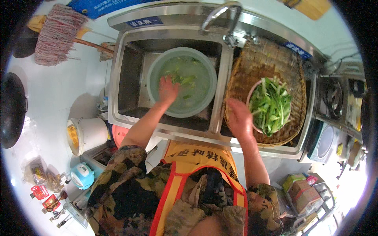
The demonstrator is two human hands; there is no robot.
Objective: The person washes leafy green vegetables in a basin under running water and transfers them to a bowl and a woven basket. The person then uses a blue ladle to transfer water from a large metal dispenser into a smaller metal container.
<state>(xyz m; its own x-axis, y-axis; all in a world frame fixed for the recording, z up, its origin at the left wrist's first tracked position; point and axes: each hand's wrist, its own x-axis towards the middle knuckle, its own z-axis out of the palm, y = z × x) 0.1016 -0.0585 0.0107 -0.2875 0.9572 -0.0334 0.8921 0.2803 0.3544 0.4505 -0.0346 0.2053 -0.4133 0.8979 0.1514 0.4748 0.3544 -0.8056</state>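
Note:
My left hand reaches into a round plastic basin of cloudy water, its fingertips at some floating green leaves. Whether the fingers grip any leaf is hard to see. The basin stands in the left bay of a stainless-steel sink. Over the near left edge of a woven wicker basket hangs my right hand, blurred, with nothing visible in it. Just right of that hand, a pale pink-rimmed bowl rests in the basket, heaped with leafy green vegetables.
A curved metal faucet rises behind the sink divider. A string mop leans at the far left. Below it on the floor are a white bucket and a black wok. Cardboard boxes stand at the lower right.

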